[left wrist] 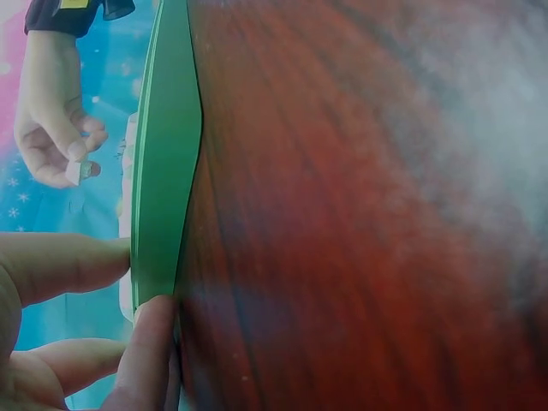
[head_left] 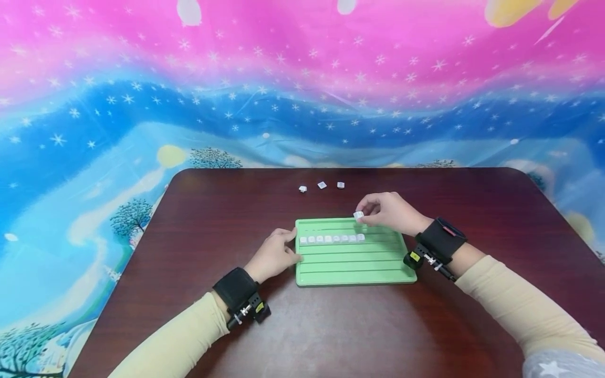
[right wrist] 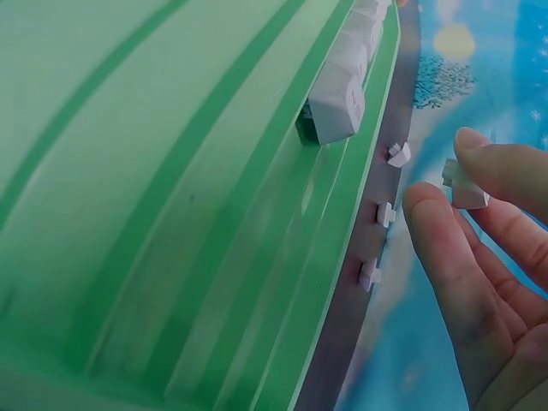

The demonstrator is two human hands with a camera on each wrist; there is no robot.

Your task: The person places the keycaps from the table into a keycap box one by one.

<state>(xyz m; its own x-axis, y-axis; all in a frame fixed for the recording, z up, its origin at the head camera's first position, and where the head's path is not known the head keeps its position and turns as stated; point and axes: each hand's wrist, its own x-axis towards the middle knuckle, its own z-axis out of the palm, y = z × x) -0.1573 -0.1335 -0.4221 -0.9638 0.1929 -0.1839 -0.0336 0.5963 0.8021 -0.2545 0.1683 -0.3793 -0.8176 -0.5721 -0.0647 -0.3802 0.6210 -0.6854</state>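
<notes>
Right hand [head_left: 391,211] pinching a white keycap [head_left: 358,215] by the far edge of a green ridged tray [head_left: 356,265], left hand [head_left: 271,255] touching its left edge, fingers extended, keycap row [head_left: 333,239] inside, three loose keycaps [head_left: 322,185] beyond.

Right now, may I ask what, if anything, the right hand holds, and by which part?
A small white piece, pinched by its body, not its stub.

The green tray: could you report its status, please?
Left hand holds green tray; right hand pinches white keycap. Eight-keycap row in tray. Three loose keycaps beyond; no obstruction seen.
</notes>
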